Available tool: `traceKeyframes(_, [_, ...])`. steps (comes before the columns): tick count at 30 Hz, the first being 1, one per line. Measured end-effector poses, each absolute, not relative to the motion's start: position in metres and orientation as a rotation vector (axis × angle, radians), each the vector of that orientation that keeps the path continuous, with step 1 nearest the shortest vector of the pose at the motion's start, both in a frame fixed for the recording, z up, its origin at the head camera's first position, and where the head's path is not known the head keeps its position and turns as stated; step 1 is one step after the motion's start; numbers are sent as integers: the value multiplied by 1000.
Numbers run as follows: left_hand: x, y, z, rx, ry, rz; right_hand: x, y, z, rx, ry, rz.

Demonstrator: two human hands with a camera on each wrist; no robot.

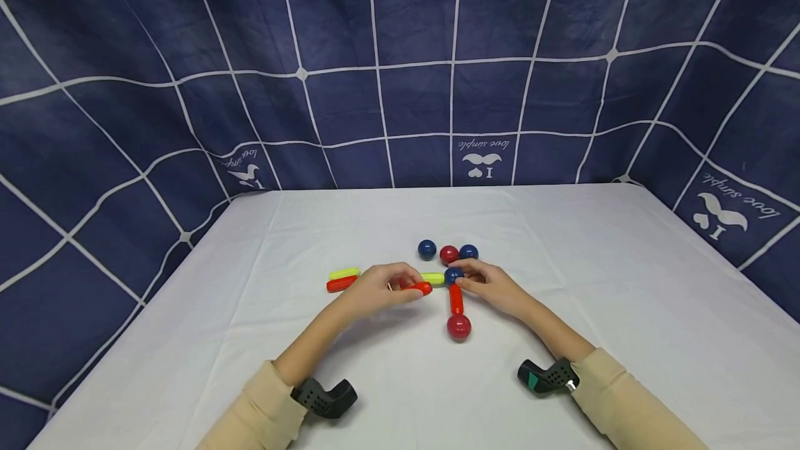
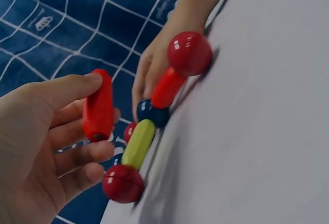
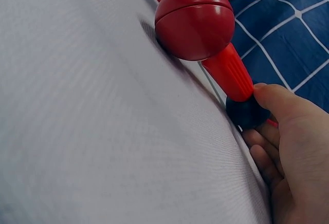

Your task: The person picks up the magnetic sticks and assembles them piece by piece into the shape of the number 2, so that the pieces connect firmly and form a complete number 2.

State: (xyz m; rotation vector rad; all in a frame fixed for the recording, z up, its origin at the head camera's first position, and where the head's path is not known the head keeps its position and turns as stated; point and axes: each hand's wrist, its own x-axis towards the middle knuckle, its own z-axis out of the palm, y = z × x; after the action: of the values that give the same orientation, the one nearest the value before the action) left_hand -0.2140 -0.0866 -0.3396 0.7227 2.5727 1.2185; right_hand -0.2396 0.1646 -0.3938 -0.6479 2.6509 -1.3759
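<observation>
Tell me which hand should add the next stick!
Probably the left hand: it pinches a loose red rod, while the right hand is busy holding the blue ball joining the yellow-green rod and another red rod.

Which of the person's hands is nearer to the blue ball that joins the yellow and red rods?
The right hand: it grips the blue ball with thumb and fingers. The left hand is apart, to its left, holding another red rod.
</observation>
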Motion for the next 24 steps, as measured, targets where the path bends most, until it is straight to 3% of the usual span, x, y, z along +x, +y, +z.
traceKeyframes(7, [-209,-78,-357,850,2397,1057,-239,164,-393,-653,2651,-1379])
traceKeyframes(24, [-202,-66,-371,848,2375,1094,-241,166,-394,-671,2646,-1382])
